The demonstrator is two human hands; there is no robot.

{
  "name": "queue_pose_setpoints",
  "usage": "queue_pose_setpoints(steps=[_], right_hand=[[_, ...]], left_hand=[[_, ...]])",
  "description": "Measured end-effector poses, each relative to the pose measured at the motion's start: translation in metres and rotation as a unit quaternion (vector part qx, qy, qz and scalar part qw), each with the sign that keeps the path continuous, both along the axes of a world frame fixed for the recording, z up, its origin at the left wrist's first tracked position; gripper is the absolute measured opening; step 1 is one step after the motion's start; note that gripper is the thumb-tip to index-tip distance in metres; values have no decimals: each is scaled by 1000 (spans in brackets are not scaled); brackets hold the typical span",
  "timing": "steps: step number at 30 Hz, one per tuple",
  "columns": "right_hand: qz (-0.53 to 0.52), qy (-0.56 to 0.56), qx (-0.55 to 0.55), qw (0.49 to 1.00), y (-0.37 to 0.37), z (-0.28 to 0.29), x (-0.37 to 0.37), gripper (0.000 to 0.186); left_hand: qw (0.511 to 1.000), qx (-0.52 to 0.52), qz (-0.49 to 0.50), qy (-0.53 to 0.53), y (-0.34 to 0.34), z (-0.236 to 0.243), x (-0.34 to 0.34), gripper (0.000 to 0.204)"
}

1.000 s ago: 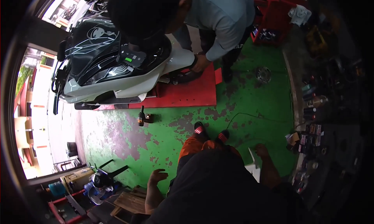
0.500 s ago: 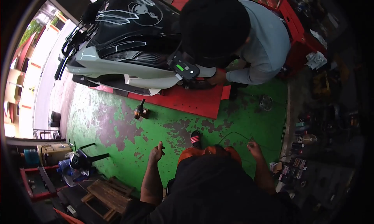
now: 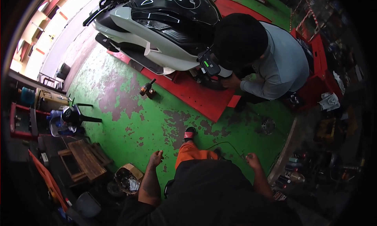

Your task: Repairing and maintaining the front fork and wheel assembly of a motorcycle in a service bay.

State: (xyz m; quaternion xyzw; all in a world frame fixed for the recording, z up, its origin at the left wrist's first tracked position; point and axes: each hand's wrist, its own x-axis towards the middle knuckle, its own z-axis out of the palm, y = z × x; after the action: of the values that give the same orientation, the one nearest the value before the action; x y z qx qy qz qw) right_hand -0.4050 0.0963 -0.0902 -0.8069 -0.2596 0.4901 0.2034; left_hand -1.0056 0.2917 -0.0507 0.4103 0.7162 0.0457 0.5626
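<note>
My left hand (image 3: 156, 158) hangs over the green floor (image 3: 153, 120), fingers loosely bent and apart, holding nothing visible. My right hand (image 3: 252, 160) is curled at my right side; whatever it may hold is too small to make out. Ahead, a white and black scooter (image 3: 137, 37) stands on a red lift platform (image 3: 188, 100). A person in a grey top and dark cap (image 3: 282, 65) bends over its end, one hand (image 3: 231, 82) down by the wheel. An orange and black power tool (image 3: 147, 90) rests on the floor beside the platform.
Left are a black stand (image 3: 78, 120), wooden stools (image 3: 84, 159) and an open cardboard box (image 3: 127, 179). Right are a red tool cart (image 3: 318, 88), a round metal part (image 3: 268, 125) on the floor, a thin cable (image 3: 231, 145), and clutter along a concrete edge (image 3: 294, 171).
The view has swung, bringing the scooter higher and the left-side box into sight. My feet have stepped, and the co-worker bends lower toward the wheel. Both my hands hang at my sides.
</note>
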Motion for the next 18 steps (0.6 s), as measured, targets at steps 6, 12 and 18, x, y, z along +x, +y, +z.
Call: queue_pose_setpoints(steps=[6, 12, 18], right_hand=[[-49, 68, 50, 995, -7, -9, 64, 29], [47, 65, -95, 992, -35, 4, 65, 28], [139, 20, -122, 982, -3, 36, 61, 29]], left_hand=[[999, -7, -32, -38, -115, -17, 53, 44], [925, -145, 251, -246, -195, -28, 50, 31], [990, 18, 141, -24, -171, 21, 96, 35]])
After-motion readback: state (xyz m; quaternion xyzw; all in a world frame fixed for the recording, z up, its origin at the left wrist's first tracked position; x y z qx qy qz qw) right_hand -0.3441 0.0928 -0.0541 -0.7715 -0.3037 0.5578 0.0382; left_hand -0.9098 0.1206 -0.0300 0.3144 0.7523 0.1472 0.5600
